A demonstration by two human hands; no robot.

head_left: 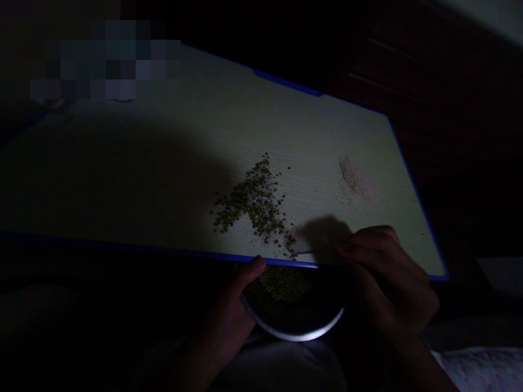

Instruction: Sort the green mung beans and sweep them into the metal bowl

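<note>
Small green beans that look like mung beans (pixel 257 201) lie scattered on a pale tabletop (pixel 196 125) with a blue edge. Below the near edge is a round metal bowl (pixel 300 335), partly tucked under the table, with more green beans (pixel 286 283) inside. My left hand (pixel 237 305) grips the bowl's left side, its thumb up at the table edge. My right hand (pixel 388 277) is closed in a pinch over the table edge, right of the scattered beans. A thin pale line runs from its fingertips towards the beans; what it holds is too dark to name.
A small heap of pinkish, powdery bits (pixel 359 182) sits on the right part of the tabletop. A blurred-out patch covers the far left corner. Dark wooden furniture (pixel 408 65) stands beyond the table. Patterned pale cloth (pixel 486 367) shows at lower right.
</note>
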